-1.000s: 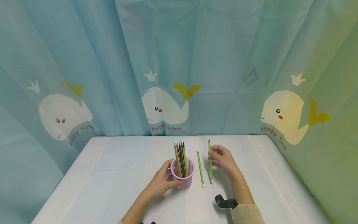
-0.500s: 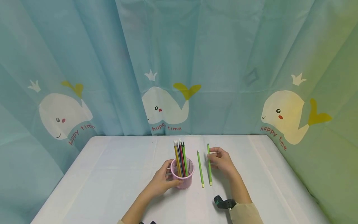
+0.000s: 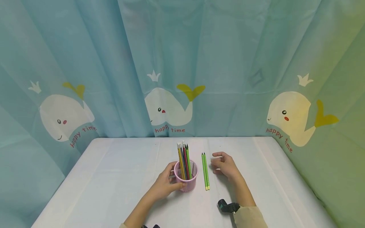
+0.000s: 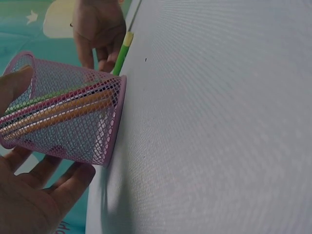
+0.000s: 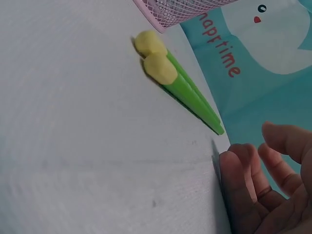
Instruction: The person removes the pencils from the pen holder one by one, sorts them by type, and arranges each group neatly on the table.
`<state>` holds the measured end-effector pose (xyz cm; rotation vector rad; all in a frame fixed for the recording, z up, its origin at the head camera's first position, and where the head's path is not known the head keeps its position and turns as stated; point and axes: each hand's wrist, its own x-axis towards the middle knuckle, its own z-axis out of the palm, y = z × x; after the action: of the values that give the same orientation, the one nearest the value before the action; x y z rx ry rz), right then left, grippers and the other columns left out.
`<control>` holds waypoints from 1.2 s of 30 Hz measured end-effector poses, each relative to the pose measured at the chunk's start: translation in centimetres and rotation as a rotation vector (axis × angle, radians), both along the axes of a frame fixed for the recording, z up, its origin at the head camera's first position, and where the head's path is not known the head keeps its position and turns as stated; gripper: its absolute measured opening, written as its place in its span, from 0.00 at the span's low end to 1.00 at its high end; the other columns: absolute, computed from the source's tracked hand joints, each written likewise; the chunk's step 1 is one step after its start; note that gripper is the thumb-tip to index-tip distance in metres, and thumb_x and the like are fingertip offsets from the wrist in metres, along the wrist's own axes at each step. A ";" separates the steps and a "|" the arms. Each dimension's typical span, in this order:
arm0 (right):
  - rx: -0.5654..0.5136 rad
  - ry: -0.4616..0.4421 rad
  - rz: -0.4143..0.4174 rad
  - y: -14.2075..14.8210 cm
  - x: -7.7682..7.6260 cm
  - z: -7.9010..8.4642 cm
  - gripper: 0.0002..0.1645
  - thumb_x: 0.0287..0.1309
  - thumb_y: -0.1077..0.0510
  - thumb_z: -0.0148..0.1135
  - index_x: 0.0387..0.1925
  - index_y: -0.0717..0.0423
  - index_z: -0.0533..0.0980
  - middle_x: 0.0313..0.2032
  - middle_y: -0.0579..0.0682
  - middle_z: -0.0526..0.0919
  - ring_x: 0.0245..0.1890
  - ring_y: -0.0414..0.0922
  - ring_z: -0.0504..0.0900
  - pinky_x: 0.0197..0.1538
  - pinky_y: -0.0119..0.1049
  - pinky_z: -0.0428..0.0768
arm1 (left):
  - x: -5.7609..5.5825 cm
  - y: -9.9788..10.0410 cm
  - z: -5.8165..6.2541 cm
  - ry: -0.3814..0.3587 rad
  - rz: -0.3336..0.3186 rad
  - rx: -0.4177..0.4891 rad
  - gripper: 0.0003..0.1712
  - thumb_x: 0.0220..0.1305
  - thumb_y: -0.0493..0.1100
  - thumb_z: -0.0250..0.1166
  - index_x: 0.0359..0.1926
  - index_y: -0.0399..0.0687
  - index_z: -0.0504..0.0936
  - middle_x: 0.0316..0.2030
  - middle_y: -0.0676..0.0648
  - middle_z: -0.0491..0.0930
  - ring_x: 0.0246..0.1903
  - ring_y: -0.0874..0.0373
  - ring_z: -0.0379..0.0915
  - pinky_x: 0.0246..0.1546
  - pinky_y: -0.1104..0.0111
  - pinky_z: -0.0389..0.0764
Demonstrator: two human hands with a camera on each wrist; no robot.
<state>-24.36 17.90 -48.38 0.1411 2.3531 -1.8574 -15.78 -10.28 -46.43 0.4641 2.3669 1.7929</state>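
Observation:
My left hand [image 3: 164, 185] grips a pink mesh pencil cup [image 3: 188, 186] from its left side, thumb at the front and fingers behind. Several pencils [image 3: 184, 163] in yellow, red, dark and green lean inside it; the left wrist view shows them through the mesh [image 4: 63, 107]. To the right of the cup, two green pencils [image 3: 205, 172] with pale yellow ends lie side by side on the table, tips pointing away. Just right of them is my right hand [image 3: 226, 166], its fingers loosely bent and holding nothing. In the right wrist view a gap separates those fingers from the green pencils [image 5: 183, 90].
The white table [image 3: 114, 177] reaches back to a blue-green curtain [image 3: 228, 63] printed with whales. A dark wrist device [image 3: 228, 206] sits on the right wrist, close above the table.
My right hand has lowered a green pencil, moved it left beside the other one on the table and let go of it. The left hand and cup stay in place.

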 end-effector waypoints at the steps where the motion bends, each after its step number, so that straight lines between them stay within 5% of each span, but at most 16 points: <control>1: 0.000 0.002 0.002 0.0 0.0 0.0 0.23 0.62 0.60 0.64 0.58 0.60 0.74 0.39 0.55 0.82 0.35 0.46 0.83 0.35 0.40 0.88 | 0.0 0.0 0.0 0.001 0.002 -0.001 0.47 0.54 0.41 0.76 0.71 0.47 0.61 0.65 0.37 0.69 0.62 0.37 0.70 0.64 0.50 0.75; 18: -0.088 0.141 0.151 -2.4 1.4 3.9 0.24 0.61 0.60 0.65 0.57 0.66 0.73 0.40 0.56 0.81 0.41 0.50 0.84 0.46 0.49 0.88 | -0.1 0.0 -0.2 0.005 -0.003 -0.001 0.45 0.55 0.42 0.76 0.70 0.47 0.62 0.65 0.38 0.70 0.62 0.38 0.71 0.64 0.50 0.74; 26: -0.052 0.221 0.248 -4.4 2.5 5.2 0.19 0.64 0.57 0.64 0.55 0.58 0.77 0.42 0.55 0.81 0.42 0.45 0.82 0.44 0.41 0.87 | -0.2 -0.1 -0.1 0.034 -0.017 0.000 0.45 0.55 0.42 0.76 0.70 0.46 0.62 0.64 0.37 0.71 0.61 0.37 0.71 0.63 0.48 0.75; 36: -0.001 0.274 0.327 -6.2 3.5 5.2 0.26 0.66 0.53 0.64 0.62 0.58 0.75 0.46 0.55 0.82 0.46 0.47 0.80 0.46 0.36 0.82 | -0.1 -0.1 -0.2 0.021 -0.013 -0.009 0.45 0.56 0.42 0.75 0.71 0.47 0.61 0.65 0.37 0.69 0.63 0.37 0.70 0.63 0.49 0.75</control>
<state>-20.90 11.73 -43.19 -0.4993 2.3609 -1.8097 -15.90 -10.37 -46.59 0.4984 2.3798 1.7797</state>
